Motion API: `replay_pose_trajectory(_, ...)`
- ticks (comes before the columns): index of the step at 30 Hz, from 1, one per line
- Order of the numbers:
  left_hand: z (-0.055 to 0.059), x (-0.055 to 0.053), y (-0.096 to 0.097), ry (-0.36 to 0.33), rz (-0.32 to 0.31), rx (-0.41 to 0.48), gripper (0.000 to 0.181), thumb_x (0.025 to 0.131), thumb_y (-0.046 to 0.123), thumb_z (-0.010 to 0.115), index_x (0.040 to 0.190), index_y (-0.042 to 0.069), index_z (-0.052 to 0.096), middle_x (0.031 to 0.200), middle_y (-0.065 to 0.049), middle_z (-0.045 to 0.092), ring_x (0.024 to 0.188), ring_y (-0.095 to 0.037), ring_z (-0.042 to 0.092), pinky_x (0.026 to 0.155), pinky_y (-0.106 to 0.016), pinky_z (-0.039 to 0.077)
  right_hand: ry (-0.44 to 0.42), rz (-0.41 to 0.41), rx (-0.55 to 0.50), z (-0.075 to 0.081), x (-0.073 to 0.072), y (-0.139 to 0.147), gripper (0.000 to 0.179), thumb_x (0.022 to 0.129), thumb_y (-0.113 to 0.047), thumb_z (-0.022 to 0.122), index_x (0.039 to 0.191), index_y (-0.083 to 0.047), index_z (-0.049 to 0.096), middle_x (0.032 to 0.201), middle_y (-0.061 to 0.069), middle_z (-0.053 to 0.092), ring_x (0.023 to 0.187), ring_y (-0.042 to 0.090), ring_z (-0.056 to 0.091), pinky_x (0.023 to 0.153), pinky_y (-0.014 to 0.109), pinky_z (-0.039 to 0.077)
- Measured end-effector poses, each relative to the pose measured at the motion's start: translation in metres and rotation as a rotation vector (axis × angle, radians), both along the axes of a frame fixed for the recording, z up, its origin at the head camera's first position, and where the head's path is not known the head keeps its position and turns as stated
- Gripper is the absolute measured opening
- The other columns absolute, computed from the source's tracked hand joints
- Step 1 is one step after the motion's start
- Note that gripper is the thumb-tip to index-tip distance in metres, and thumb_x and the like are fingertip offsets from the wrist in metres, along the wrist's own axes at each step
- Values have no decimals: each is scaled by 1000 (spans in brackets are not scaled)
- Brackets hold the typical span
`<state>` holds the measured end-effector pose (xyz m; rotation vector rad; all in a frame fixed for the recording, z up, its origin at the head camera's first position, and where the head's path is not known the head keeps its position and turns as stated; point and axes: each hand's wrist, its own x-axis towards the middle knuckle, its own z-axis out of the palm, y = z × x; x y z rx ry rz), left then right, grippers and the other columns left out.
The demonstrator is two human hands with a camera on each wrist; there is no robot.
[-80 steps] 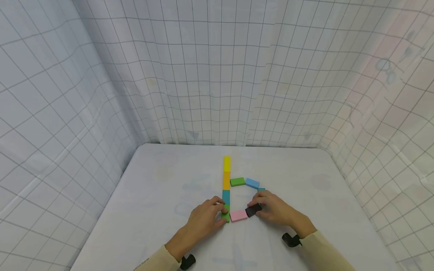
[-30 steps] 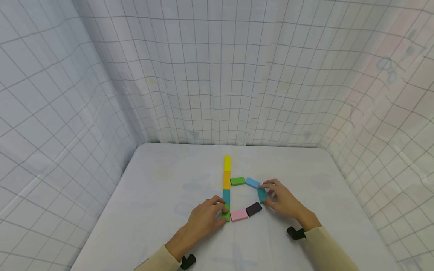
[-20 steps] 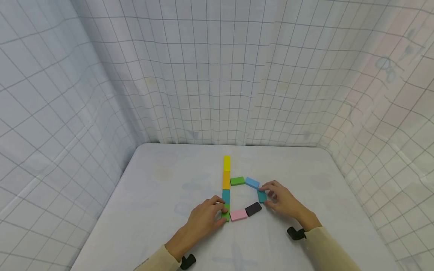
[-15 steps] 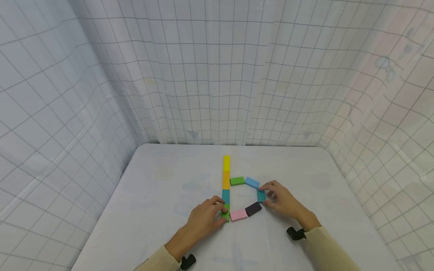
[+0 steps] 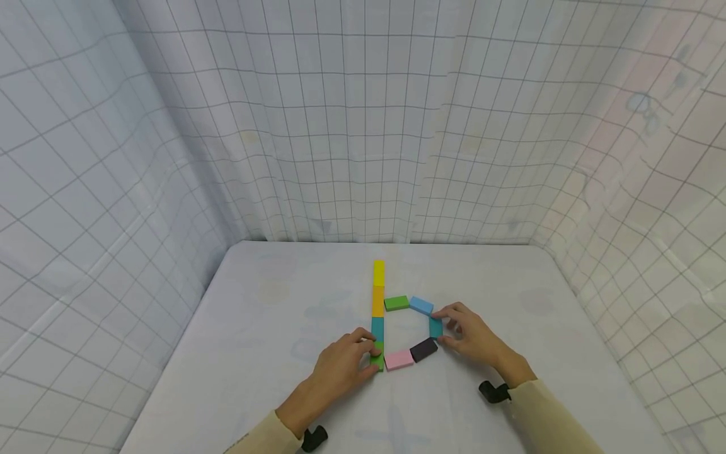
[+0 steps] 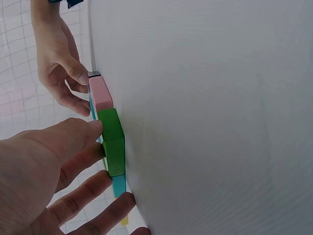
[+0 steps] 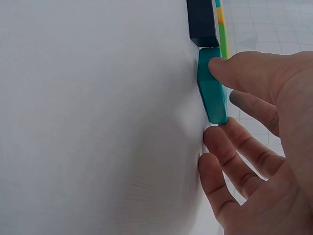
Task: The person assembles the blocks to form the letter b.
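Note:
My left hand (image 5: 343,362) pinches the near green block (image 6: 113,142) between thumb and fingers, at the bottom end of a straight column of blocks. Above it in that column lie a teal block (image 5: 377,328), an orange block (image 5: 378,301) and a yellow block (image 5: 379,273). My right hand (image 5: 475,340) pinches another teal block (image 7: 211,90), thumb on its near end, fingertips around its far end. This block forms the right side of a loop, its near end right at the black block (image 7: 203,24). The pink block (image 5: 399,360) links the black block with the column.
Across the loop's top lie a second green block (image 5: 396,303) and a light blue block (image 5: 421,306). The blocks lie flat on a white-covered table (image 5: 272,302). Grid-patterned white curtains (image 5: 363,126) stand along its back and sides.
My right hand has moved from the black block to the right-hand teal block and shifted it slightly left, straightening it against the black block. My left hand has stayed on the green block.

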<state>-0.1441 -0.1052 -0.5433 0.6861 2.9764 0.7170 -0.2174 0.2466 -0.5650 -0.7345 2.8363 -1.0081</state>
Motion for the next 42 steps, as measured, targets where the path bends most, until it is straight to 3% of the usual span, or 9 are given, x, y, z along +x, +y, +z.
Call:
replay_pose_trajectory(9,-6,-2,-1,44,-39,35,19,98,27,97,115,20,90,133,-1,78,107,-22,77,83,-39,68,7,-5,-1,-1,3,3,51,98,-13,96,145,-16,77,140,8,72,109,15,70,93,32,63)
replay_pose_trajectory(13,-2,-2,1,8,-22,14,21,98,26,98,116,19,90,135,-1,78,110,-23,77,87,-39,68,17,-7,-11,-1,5,4,53,98,-13,96,147,-15,77,141,9,72,109,15,71,93,31,63)
replay_pose_trajectory(21,-4,-4,0,6,-20,-18,21,97,31,98,115,23,91,136,3,78,111,-20,78,87,-37,67,29,-26,8,1,6,8,56,99,-14,96,151,-14,75,142,10,71,109,14,71,94,30,64)
replay_pose_trajectory(30,-3,-13,-2,-18,-34,-35,24,95,32,100,115,22,90,135,2,78,113,-21,78,92,-42,69,33,-61,39,7,8,19,55,101,-14,93,153,-13,73,147,11,70,113,18,75,98,34,65)
replay_pose_trajectory(42,-3,-15,-4,15,-50,-27,26,94,32,101,115,22,89,131,4,78,113,-18,79,92,-40,70,85,-64,14,11,9,29,54,102,-12,91,153,-11,73,147,12,70,110,21,77,95,37,66)
